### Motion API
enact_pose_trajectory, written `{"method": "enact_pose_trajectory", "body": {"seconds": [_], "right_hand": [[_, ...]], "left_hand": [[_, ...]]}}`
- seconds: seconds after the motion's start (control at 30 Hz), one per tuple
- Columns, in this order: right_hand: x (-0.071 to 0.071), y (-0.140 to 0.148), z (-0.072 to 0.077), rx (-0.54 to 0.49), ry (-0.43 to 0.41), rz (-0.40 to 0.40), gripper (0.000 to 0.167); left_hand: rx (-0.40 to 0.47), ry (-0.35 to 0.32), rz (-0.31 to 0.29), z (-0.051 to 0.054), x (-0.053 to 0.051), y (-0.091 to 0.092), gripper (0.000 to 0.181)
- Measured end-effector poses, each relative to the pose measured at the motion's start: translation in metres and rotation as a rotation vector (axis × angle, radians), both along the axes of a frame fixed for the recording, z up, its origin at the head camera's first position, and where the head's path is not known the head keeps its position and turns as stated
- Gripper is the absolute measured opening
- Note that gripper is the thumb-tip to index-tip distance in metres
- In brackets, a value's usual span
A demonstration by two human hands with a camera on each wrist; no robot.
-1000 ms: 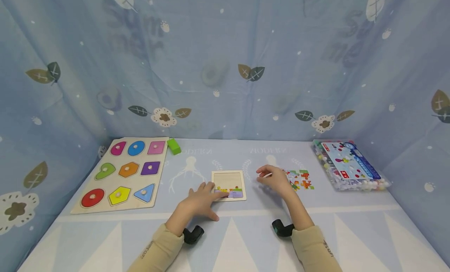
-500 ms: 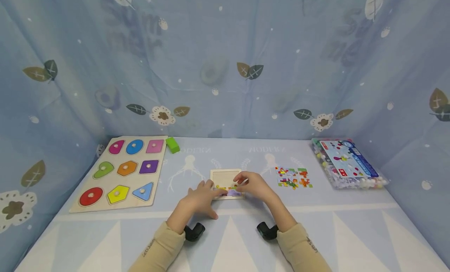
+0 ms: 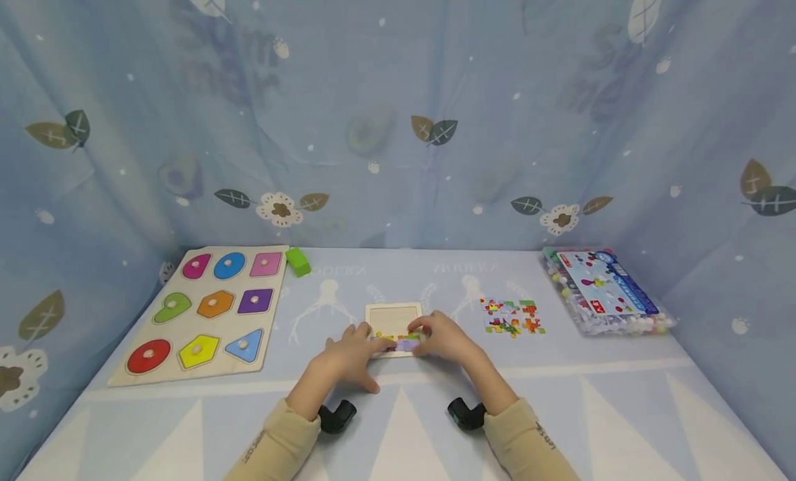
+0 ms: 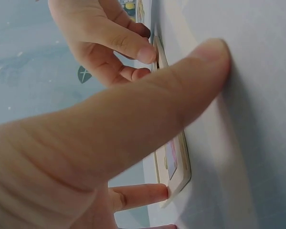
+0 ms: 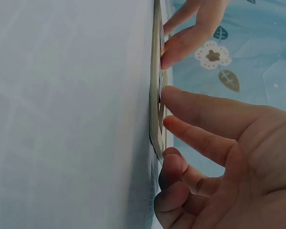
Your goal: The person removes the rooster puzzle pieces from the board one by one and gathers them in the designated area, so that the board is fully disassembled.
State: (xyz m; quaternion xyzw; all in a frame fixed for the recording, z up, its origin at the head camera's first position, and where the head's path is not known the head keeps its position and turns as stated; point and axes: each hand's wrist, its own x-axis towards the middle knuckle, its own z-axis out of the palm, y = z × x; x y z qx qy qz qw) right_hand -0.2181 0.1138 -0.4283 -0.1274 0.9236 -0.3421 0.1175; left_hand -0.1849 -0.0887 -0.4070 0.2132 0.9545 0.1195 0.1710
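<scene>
A small square wooden puzzle tray [image 3: 394,308] lies on the table, with joined colored puzzle pieces [image 3: 407,345] along its near side. Its upper part shows bare wood. My left hand [image 3: 349,359] rests at the tray's left side, fingers spread and fairly straight, one lying on the pieces. The thumb crosses the left wrist view, off the tray. At the right edge, my right hand [image 3: 444,339] has thumb and index finger curled down onto the tray, pinching a puzzle piece mostly hidden by the fingertips. In the right wrist view, the fingertips [image 5: 169,98] touch the tray's surface.
More loose puzzle pieces [image 3: 512,317] lie to the right of the tray. At left is a wooden shape board [image 3: 186,329] with colored knobbed shapes, beside a green block [image 3: 298,262]. A clear box of beads [image 3: 606,294] stands at the right rear. A patterned curtain [image 3: 398,121] hangs behind.
My right hand has moved left from beside the loose pieces to the tray's right side and come down onto it. The left hand has stayed on the tray. The head view shifts slightly.
</scene>
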Motion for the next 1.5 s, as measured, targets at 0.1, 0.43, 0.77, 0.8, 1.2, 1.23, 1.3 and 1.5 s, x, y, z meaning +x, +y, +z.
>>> {"method": "enact_pose_trajectory", "body": {"seconds": [0.1,0.43,0.77,0.8,1.2,1.23,1.3,1.5], "right_hand": [[-0.001,0.0,0.0,0.003,-0.006,-0.005,0.034],[-0.005,-0.002,0.003,-0.08,-0.013,-0.03,0.035],[-0.004,0.005,0.004,-0.28,-0.026,-0.029,0.024],[-0.004,0.008,0.004,-0.293,-0.029,-0.04,0.024],[-0.004,0.044,0.008,-0.288,-0.052,-0.203,0.027],[-0.004,0.048,0.008,-0.28,-0.048,-0.202,0.026],[-0.002,0.057,0.008,-0.273,-0.045,-0.197,0.025],[0.006,0.088,0.008,-0.286,-0.066,-0.187,0.026]], "left_hand": [[-0.01,0.005,-0.002,0.0,-0.002,0.0,0.074],[-0.014,0.0,0.004,0.005,-0.004,0.001,0.074],[-0.012,-0.008,-0.002,0.003,-0.003,0.0,0.075],[-0.01,-0.008,-0.001,0.003,-0.003,0.0,0.074],[0.012,-0.024,0.013,-0.002,-0.001,0.0,0.074],[0.014,-0.024,0.013,-0.002,-0.001,0.0,0.074],[0.01,-0.019,0.009,-0.003,-0.001,-0.001,0.075],[0.011,-0.012,0.005,-0.001,0.001,-0.001,0.075]]}}
